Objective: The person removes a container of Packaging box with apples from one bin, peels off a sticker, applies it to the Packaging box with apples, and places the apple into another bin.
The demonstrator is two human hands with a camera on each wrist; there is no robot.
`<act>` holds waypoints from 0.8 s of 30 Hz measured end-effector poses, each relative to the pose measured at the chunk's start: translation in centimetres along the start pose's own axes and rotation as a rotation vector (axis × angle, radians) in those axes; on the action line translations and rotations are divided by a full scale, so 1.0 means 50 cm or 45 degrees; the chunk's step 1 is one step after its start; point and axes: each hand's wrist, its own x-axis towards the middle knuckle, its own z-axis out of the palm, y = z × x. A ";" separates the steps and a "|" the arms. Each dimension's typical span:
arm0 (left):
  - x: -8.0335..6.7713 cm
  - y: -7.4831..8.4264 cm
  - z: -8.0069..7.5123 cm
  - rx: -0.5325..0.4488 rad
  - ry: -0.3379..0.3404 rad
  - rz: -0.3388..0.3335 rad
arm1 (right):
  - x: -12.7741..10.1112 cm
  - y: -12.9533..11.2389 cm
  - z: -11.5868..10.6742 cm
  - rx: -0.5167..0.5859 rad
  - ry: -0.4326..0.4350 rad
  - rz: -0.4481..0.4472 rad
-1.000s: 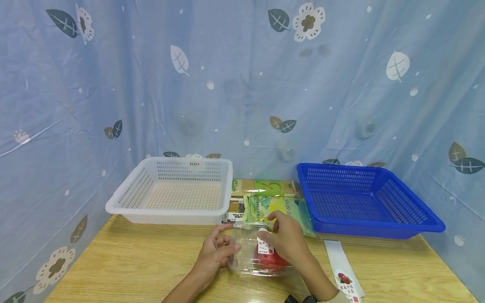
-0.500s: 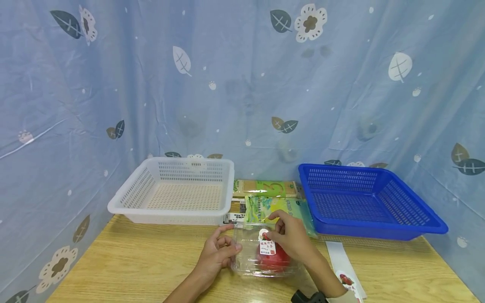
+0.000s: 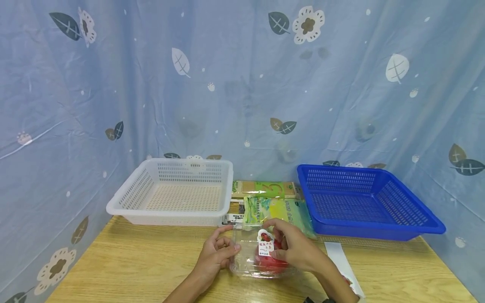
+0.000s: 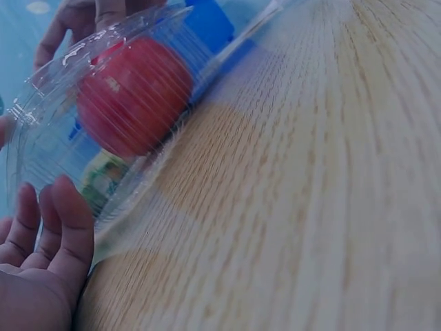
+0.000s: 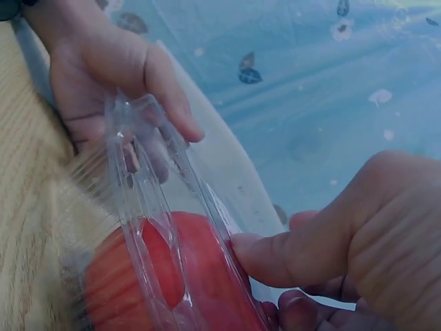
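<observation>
A clear plastic clamshell box [image 3: 248, 259] with a red apple [image 4: 134, 96] inside stands on the table before me. On its lid lies a white sticker [image 3: 266, 243] with a red fruit picture and printed characters. My left hand [image 3: 217, 251] grips the box's left side, thumb at the lid edge. My right hand [image 3: 297, 246] is over the lid's right part, its thumb pressing at the sticker's lower right corner and its fingers bent near the top. In the right wrist view, that thumb [image 5: 275, 256] touches the lid above the apple.
A white basket [image 3: 170, 216] stands at the back left, a blue basket [image 3: 375, 229] at the back right. Between them lie a green-yellow bag [image 3: 273, 210] and a noodle-like packet [image 3: 265, 189]. A white backing strip [image 3: 341, 256] lies right of the box, partly under my right forearm.
My right thumb has moved from the sticker's upper part down to its lower right corner, uncovering the fruit picture. The left hand and the box have stayed almost still.
</observation>
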 end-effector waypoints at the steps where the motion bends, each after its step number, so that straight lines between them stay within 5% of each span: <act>1: 0.000 0.000 0.000 -0.002 0.001 0.003 | -0.001 0.001 0.000 0.007 -0.002 -0.008; 6: -0.001 0.001 0.001 -0.018 0.002 0.020 | -0.003 0.015 -0.008 0.147 0.041 -0.050; 10: -0.004 0.004 0.004 -0.027 -0.003 0.015 | -0.010 0.027 -0.030 0.319 0.192 -0.116; 14: -0.005 0.011 0.006 -0.024 -0.002 -0.023 | -0.025 0.033 -0.067 0.289 0.466 -0.143; 18: -0.006 0.020 0.005 0.012 -0.010 -0.073 | -0.045 0.034 -0.111 0.235 0.769 -0.054; 24: -0.010 0.033 -0.005 0.036 -0.073 -0.168 | -0.068 0.044 -0.170 0.512 1.200 0.197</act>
